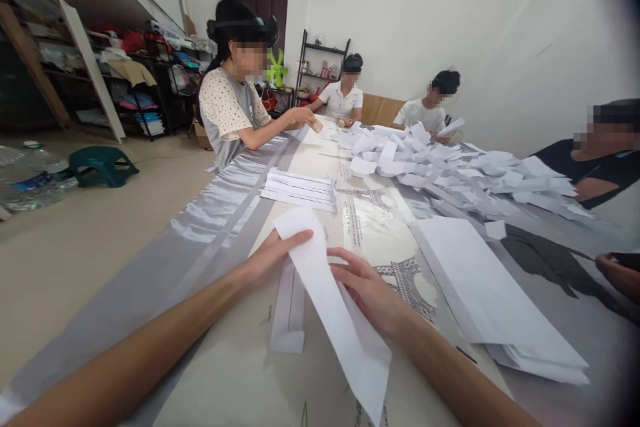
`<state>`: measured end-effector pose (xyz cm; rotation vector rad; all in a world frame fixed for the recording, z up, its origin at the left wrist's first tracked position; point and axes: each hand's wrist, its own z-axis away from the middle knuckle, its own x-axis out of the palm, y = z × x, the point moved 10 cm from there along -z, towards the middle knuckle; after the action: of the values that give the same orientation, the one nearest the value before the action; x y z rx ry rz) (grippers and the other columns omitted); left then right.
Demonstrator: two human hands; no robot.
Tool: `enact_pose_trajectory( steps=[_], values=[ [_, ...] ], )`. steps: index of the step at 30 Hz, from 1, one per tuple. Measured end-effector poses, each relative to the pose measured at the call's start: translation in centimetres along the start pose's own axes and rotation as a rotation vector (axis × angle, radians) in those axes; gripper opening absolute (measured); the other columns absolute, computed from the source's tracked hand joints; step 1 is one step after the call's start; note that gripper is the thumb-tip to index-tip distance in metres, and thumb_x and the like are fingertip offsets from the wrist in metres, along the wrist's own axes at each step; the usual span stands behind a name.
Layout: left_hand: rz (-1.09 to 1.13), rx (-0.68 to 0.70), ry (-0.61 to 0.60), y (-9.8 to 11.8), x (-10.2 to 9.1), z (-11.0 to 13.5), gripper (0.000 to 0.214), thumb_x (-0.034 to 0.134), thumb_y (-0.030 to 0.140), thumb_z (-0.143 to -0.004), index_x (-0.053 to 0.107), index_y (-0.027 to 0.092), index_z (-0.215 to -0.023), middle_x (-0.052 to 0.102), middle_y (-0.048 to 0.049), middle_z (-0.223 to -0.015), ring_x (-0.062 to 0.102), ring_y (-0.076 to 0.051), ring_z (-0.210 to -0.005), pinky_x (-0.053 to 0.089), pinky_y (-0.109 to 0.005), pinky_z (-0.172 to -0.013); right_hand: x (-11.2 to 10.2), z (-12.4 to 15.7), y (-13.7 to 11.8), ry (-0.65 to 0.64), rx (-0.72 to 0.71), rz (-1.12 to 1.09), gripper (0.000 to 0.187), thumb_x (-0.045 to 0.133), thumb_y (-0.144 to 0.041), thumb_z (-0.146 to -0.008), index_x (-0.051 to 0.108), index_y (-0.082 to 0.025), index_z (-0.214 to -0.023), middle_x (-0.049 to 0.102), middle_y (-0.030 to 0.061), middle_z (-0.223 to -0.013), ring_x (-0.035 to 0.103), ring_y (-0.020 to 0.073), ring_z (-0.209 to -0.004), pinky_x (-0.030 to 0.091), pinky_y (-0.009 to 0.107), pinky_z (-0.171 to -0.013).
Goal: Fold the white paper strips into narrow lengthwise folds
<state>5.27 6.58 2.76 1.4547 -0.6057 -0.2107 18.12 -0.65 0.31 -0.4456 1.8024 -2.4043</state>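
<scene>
A long white paper strip lies across the table in front of me, running from upper left toward the near edge. My left hand pinches its far end, thumb laid over the paper. My right hand rests on the strip's right edge, fingers stretched flat against it. A narrow folded white strip lies under the paper, just below my left hand.
A stack of white sheets sits right of my hands, a smaller stack further up. A big heap of folded papers covers the far right. Several other people sit round the table. A green stool stands on the floor.
</scene>
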Motion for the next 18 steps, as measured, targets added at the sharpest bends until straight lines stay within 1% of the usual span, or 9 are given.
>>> enact_pose_trajectory(
  steps=[3,5,6,7,9,12,14,16,18],
  values=[
    [-0.034,0.02,-0.154,0.7,1.9,0.4,0.049,0.077,0.047,-0.08,0.07,0.023,-0.122,0.063,-0.0113,-0.137,0.061,-0.033,-0.121,0.053,-0.039,-0.092,1.1,0.7,-0.1,-0.069,0.022,-0.022,0.04,0.072,-0.045,-0.087,0.067,-0.033,-0.125,0.074,0.0016,-0.106,0.068,0.0216,-0.088,0.052,0.03,-0.074],
    [-0.018,0.035,-0.195,1.0,2.3,0.5,0.047,0.078,0.046,-0.078,0.071,0.022,-0.118,0.063,-0.0119,-0.136,0.06,-0.033,-0.119,0.053,-0.04,-0.09,1.3,0.8,-0.2,-0.081,0.032,-0.025,0.037,0.071,-0.045,-0.088,0.069,-0.032,-0.122,0.074,0.0021,-0.107,0.068,0.0219,-0.091,0.052,0.031,-0.076],
    [-0.002,0.036,-0.175,1.1,2.1,0.5,0.046,0.079,0.045,-0.078,0.07,0.022,-0.117,0.065,-0.0117,-0.13,0.062,-0.031,-0.113,0.054,-0.039,-0.086,1.1,0.8,-0.3,-0.076,0.033,-0.017,0.037,0.071,-0.045,-0.088,0.069,-0.032,-0.122,0.074,0.0024,-0.108,0.068,0.0222,-0.092,0.052,0.032,-0.078],
    [0.012,0.034,-0.129,1.1,1.6,0.3,0.047,0.08,0.044,-0.078,0.069,0.023,-0.119,0.067,-0.0107,-0.122,0.064,-0.028,-0.106,0.054,-0.038,-0.082,0.9,0.8,-0.4,-0.065,0.029,0.001,0.037,0.07,-0.045,-0.089,0.069,-0.031,-0.123,0.073,0.0026,-0.109,0.068,0.0225,-0.093,0.052,0.033,-0.079],
    [0.029,0.034,0.014,1.0,0.0,0.1,0.054,0.083,0.039,-0.076,0.063,0.024,-0.124,0.068,-0.0068,-0.109,0.065,-0.023,-0.094,0.052,-0.035,-0.078,0.2,0.6,-0.6,-0.032,0.011,0.075,0.041,0.069,-0.047,-0.09,0.065,-0.031,-0.127,0.072,0.0032,-0.11,0.067,0.0225,-0.093,0.052,0.035,-0.082],
    [0.045,0.098,0.263,1.5,-2.9,0.0,0.06,0.086,0.037,-0.073,0.06,0.023,-0.125,0.066,-0.0023,-0.099,0.064,-0.018,-0.09,0.05,-0.031,-0.08,-0.6,0.7,-1.8,0.031,-0.089,0.222,0.047,0.066,-0.053,-0.092,0.059,-0.031,-0.134,0.069,0.0047,-0.117,0.067,0.0216,-0.092,0.052,0.037,-0.085],
    [0.074,0.16,0.384,2.0,-4.3,0.1,0.058,0.087,0.038,-0.071,0.061,0.022,-0.12,0.065,-0.0004,-0.095,0.063,-0.017,-0.087,0.048,-0.029,-0.08,-0.3,0.8,-2.5,0.029,-0.156,0.289,0.047,0.06,-0.057,-0.095,0.061,-0.03,-0.132,0.069,0.006,-0.118,0.067,0.0222,-0.093,0.051,0.04,-0.089],
    [0.1,0.199,0.444,2.4,-5.1,0.2,0.056,0.089,0.039,-0.068,0.062,0.021,-0.114,0.066,0.0003,-0.094,0.064,-0.017,-0.086,0.048,-0.028,-0.079,0.5,0.9,-2.7,-0.018,-0.171,0.297,0.047,0.051,-0.061,-0.098,0.067,-0.027,-0.128,0.071,0.007,-0.115,0.067,0.024,-0.097,0.05,0.042,-0.093],
    [0.097,0.223,0.457,2.6,-5.2,0.2,0.055,0.089,0.039,-0.066,0.063,0.02,-0.111,0.068,-0.001,-0.098,0.065,-0.018,-0.087,0.048,-0.028,-0.079,1.4,1.0,-2.7,-0.088,-0.175,0.285,0.049,0.047,-0.061,-0.1,0.071,-0.025,-0.124,0.071,0.0079,-0.116,0.067,0.0259,-0.104,0.05,0.044,-0.096]
  ],
)
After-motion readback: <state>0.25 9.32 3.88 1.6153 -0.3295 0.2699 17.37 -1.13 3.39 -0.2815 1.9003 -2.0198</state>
